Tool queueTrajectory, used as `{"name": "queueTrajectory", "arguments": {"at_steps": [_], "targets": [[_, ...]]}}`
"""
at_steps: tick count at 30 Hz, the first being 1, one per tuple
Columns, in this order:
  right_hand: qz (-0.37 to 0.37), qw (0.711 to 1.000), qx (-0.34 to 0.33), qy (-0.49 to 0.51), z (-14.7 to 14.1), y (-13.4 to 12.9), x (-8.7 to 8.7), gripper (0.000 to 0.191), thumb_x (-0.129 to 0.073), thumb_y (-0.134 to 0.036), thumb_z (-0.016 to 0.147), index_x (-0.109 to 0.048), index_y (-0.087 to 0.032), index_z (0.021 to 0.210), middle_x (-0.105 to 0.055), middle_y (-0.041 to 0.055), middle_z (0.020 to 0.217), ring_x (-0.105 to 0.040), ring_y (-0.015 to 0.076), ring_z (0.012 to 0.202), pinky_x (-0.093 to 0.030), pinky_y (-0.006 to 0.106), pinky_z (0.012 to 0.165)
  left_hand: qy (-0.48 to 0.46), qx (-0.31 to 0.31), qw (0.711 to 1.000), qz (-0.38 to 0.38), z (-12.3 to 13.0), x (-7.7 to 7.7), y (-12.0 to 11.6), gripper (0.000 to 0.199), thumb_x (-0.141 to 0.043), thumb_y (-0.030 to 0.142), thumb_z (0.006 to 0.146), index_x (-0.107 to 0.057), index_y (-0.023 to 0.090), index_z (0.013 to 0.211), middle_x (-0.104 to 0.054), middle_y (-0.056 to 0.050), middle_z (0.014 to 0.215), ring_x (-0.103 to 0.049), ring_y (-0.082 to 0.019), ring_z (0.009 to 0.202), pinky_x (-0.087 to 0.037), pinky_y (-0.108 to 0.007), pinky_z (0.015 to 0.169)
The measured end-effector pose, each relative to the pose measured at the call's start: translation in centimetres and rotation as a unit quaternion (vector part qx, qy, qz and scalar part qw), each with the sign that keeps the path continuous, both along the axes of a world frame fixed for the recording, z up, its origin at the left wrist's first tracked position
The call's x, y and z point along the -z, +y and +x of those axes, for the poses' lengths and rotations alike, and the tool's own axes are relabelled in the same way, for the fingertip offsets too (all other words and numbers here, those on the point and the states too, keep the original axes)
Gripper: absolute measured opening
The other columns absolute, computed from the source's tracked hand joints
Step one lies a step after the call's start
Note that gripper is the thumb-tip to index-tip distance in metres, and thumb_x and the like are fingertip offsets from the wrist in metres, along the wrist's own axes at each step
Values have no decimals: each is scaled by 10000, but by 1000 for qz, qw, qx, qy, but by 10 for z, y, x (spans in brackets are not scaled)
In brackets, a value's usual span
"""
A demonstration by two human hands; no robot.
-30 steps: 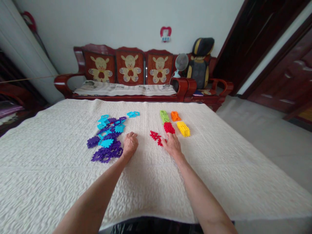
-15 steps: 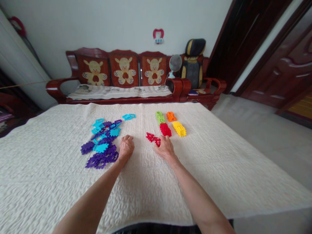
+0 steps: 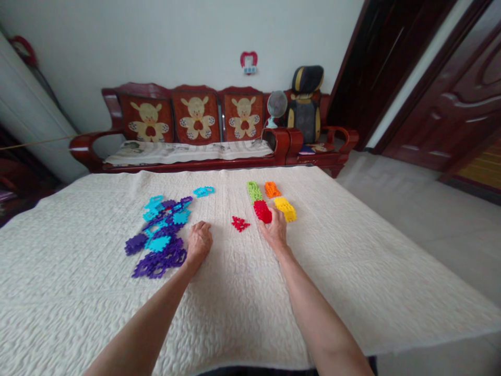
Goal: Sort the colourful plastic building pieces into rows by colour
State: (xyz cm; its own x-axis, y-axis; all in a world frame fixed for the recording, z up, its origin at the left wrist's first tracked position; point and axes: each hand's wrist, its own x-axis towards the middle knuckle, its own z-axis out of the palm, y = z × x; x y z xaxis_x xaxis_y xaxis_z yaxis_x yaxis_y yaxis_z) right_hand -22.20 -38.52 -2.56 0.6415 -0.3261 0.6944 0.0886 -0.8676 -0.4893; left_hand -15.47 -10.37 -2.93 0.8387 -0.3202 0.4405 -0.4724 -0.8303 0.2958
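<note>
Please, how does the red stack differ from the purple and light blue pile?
The red stack is compact, while the purple and light blue pile is loosely spread. The red stack covers less of the cloth than the pile. The right hand is at the red stack; the left hand is beside the pile. Both have jagged edges and lie on the cloth.

I see purple pieces (image 3: 166, 255) left of centre, a red stack (image 3: 262, 211) near centre, and below, wavy-patterned cream cloth (image 3: 238, 313).
</note>
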Motion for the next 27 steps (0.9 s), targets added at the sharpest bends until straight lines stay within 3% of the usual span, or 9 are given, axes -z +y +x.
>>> {"name": "queueTrajectory", "arguments": {"at_steps": [13,17,20,22,27], "targets": [[-4,1000,1,1,-1,0,-2,460,-570,-363,824,-544,-140,1225,-587,169,1177,-535,291,1122,-446,475,980,2,-8,1000,-10,5,9,2,317,-391,158,868,-680,176,999,-669,-106,1055,-590,-243,1026,-443,-377,960],[-21,996,-90,-7,-6,19,-6,360,-453,-248,886,-563,-165,1219,-602,142,1187,-540,245,1164,-443,427,1028,12,-12,1000,-11,5,9,2,312,-401,151,868,-683,168,1001,-666,-111,1044,-583,-245,1035,-443,-373,952],[-64,978,-195,39,-8,41,-4,395,-419,-189,888,-551,-176,1260,-587,124,1271,-515,222,1233,-426,408,1066,20,-17,1000,-8,2,5,0,307,-401,144,866,-685,162,980,-665,-105,1031,-579,-239,1026,-443,-361,946],[-90,968,-224,68,-6,54,-1,413,-454,-206,885,-536,-155,1287,-546,141,1349,-479,239,1281,-402,424,1089,26,-22,999,-3,0,1,-1,305,-399,138,866,-685,165,968,-664,-97,1024,-578,-231,1017,-440,-353,946],[-91,974,-162,128,5,69,0,415,-525,-314,902,-536,-123,1270,-575,179,1282,-509,277,1216,-406,435,1047,33,-24,999,-2,-1,-1,-2,312,-393,129,873,-683,164,983,-661,-97,1020,-576,-229,1012,-429,-359,951]]}}
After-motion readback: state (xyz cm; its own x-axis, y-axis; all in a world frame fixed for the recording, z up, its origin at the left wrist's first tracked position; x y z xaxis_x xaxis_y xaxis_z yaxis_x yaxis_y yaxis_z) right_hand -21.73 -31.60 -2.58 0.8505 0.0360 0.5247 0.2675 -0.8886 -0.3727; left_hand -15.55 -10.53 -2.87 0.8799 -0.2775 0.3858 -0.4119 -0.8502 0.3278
